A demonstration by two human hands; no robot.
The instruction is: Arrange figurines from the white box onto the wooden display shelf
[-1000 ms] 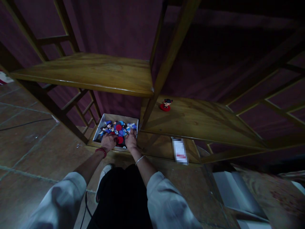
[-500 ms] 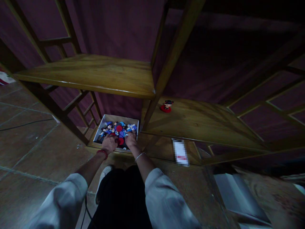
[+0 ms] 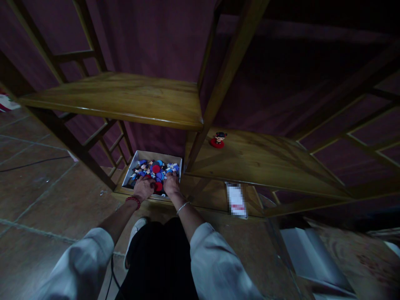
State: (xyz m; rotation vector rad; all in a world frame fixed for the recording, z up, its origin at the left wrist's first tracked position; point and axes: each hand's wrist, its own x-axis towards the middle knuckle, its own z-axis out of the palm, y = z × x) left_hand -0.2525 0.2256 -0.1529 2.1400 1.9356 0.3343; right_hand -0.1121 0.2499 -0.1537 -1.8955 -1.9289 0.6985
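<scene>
A shallow white box (image 3: 127, 175) stands on the low shelf in front of me. It is filled with small toy figurines (image 3: 143, 166) in blue, black and white and with round bases in red, blue and purple. My left hand (image 3: 143, 188) reaches over the near left side, its fingers bent down beside a red round base (image 3: 158, 186). On the near right, my right hand (image 3: 171, 184) dips in with curled fingers among blue-and-white figurines. Whatever either hand grips is hidden under the fingers.
One black-haired figurine on a red base (image 3: 218, 141) stands on the wooden shelf (image 3: 256, 160) to the right. Below it lies a white blurred card (image 3: 236, 201). A higher shelf (image 3: 125, 98) juts out above the box. A grey panel (image 3: 315, 254) and a dark cable (image 3: 114, 271) are on the floor.
Almost nothing differs. My hands stay in the box, with only slight shifts of the fingers and of the view.
</scene>
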